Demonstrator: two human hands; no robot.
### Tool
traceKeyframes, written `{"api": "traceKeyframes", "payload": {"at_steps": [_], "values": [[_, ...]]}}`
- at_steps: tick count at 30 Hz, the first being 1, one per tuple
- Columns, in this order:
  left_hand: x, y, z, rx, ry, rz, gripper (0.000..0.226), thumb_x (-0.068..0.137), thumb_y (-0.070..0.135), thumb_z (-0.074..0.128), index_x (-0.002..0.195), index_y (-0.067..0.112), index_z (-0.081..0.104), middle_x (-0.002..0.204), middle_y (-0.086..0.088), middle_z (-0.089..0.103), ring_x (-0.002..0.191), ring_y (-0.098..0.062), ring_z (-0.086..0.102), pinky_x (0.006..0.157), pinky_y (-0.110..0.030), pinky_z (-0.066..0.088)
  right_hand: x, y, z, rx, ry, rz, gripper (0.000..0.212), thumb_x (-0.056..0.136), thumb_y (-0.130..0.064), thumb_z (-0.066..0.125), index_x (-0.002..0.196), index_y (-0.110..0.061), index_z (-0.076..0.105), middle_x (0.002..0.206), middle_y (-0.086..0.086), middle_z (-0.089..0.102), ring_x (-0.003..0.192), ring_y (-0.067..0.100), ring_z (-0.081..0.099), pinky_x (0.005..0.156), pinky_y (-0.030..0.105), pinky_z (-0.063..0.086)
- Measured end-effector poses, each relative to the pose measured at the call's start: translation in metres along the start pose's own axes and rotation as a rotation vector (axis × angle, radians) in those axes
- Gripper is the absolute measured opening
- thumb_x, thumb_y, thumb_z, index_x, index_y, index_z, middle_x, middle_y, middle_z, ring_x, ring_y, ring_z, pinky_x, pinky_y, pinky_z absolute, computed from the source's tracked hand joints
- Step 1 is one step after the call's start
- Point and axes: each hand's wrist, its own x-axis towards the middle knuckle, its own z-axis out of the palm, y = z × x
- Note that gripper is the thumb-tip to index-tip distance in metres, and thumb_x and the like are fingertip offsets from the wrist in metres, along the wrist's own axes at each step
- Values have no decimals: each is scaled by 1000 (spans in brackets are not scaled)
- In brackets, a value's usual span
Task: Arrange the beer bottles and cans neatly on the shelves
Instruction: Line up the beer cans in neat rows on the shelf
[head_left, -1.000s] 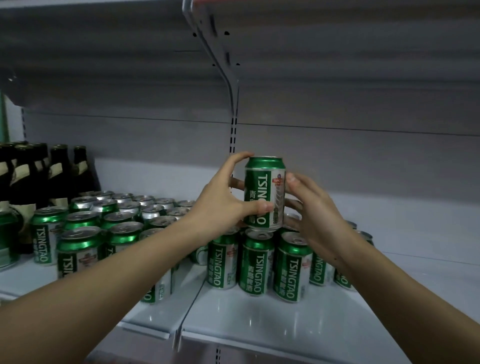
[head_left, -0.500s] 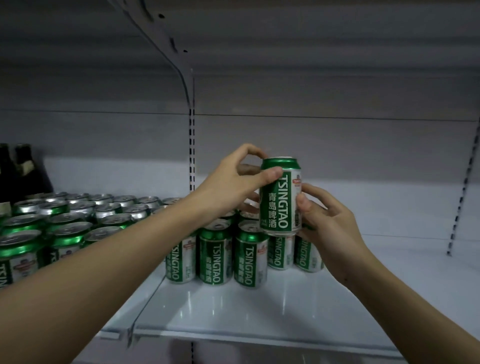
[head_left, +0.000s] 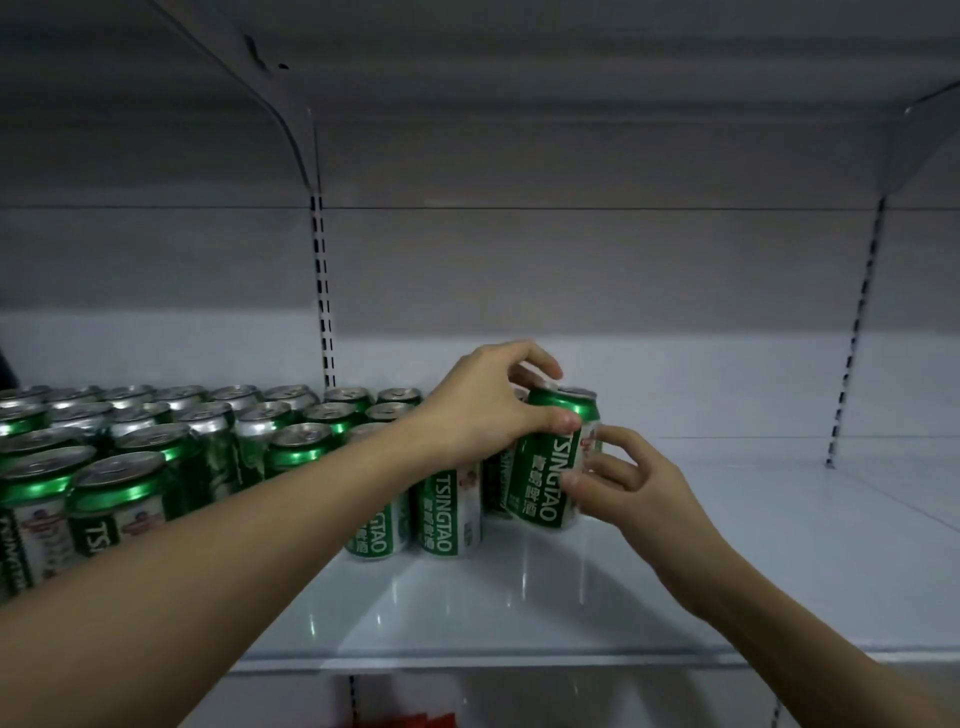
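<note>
Both hands grip a green beer can (head_left: 553, 462) on the white shelf (head_left: 779, 545), just right of the massed cans (head_left: 156, 447): left hand (head_left: 483, 410) fingers curl over its top, right hand (head_left: 623, 483) fingers pinch its side.

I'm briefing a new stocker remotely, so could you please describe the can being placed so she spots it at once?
On the white shelf, find the block of green cans. At its right end, the held can is tilted, gripped by the left hand and right hand.
</note>
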Motion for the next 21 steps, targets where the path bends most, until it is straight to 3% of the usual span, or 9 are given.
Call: {"api": "traceKeyframes", "payload": {"at_steps": [4,7,9,12,16,21], "values": [[-1,-13,9,137,-40,5,49,74,38,83,118,37,62,114,18,64,103,-4,62,92,-29,52,2,11,1,11,47,11,43,79,-1,76,115,-17,59,99,3,78,92,16,75,68,18,57],[-2,-17,6,227,-57,2,58,76,42,80,129,30,60,107,20,60,96,3,58,81,-16,44,6,17,4,-10,56,0,39,81,2,75,111,-19,62,95,-3,78,89,12,74,67,16,56],[-3,-20,4,280,-80,-2,51,78,43,79,124,30,63,101,21,61,85,8,55,74,-11,43,9,20,8,-56,61,-12,38,81,2,76,108,-22,64,95,-9,76,87,9,74,66,15,56],[-4,-27,1,358,-140,-14,45,80,45,76,120,28,65,113,13,67,97,-6,61,78,-17,46,11,28,13,-83,37,-3,38,82,2,75,111,-21,65,102,-8,75,89,12,74,68,17,56],[-7,-33,-1,462,-173,-19,55,82,44,75,130,23,61,125,3,62,114,-16,56,98,-37,47,14,37,20,-158,26,17,40,82,0,76,117,-16,62,109,-3,71,92,10,73,68,19,57],[-7,-40,-3,523,-175,-11,59,84,50,70,136,28,54,128,3,55,121,-16,44,101,-39,40,18,38,21,-205,3,41,44,82,-3,77,118,-18,58,115,-2,68,92,3,70,68,18,56]]}}
